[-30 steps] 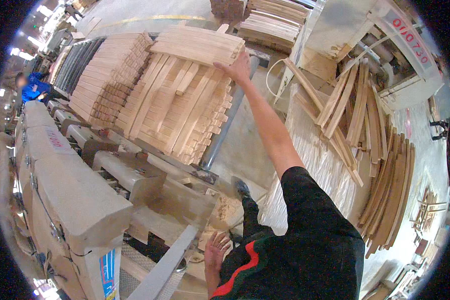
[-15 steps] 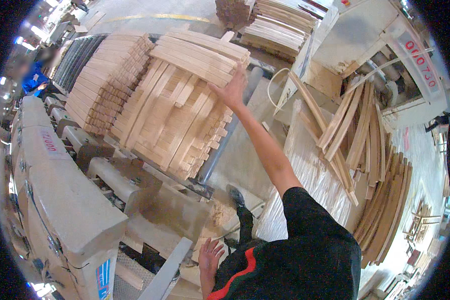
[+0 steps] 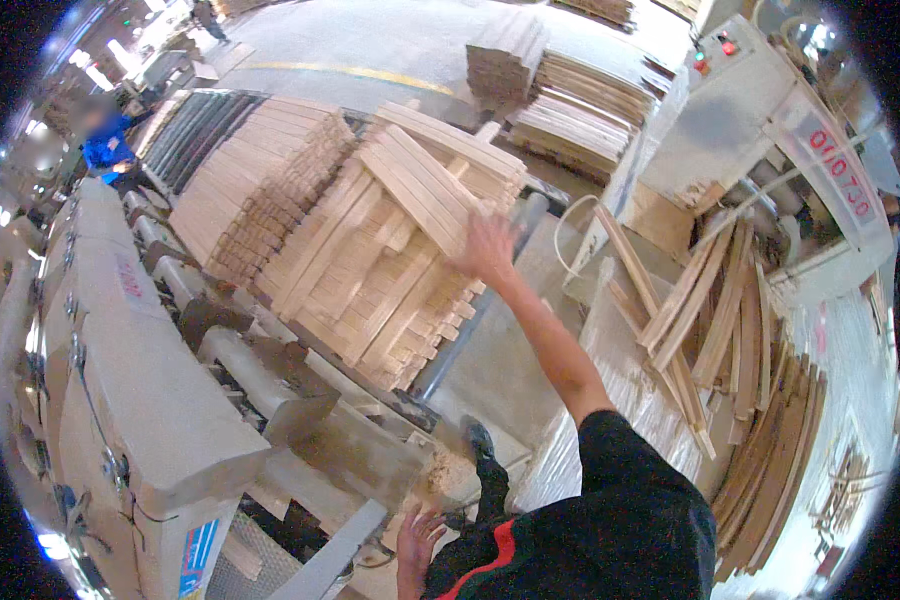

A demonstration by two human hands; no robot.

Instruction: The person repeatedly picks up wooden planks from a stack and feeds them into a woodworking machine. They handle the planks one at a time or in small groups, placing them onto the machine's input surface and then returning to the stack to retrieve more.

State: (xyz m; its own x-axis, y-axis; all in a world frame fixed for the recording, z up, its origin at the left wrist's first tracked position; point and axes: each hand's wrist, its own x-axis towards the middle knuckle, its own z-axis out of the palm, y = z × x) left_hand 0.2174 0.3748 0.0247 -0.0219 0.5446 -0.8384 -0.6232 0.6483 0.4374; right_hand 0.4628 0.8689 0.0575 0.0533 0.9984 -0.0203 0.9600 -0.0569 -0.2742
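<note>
flat, straight slats of pale wood (image 3: 420, 192), side by side, laid aslant atop a broad stack of pale wooden strips (image 3: 355, 295); near ends at the bare right hand (image 3: 488, 250), finger closure impossible to tell through blur. bare left hand (image 3: 420, 532), fingers spread, low beside the black shirt with red stripe (image 3: 610, 520), well apart from slats. dusty beige machine housing (image 3: 160, 390), left; curved brown wooden pieces (image 3: 770, 480), right.

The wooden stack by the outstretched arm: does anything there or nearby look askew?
Yes. At the blurred right hand, several slats lie slanted across the stack, at a different angle from the row behind them. To the right, loose strips cross one another in a jumble, unlike the neater curved pile beside them.
</note>
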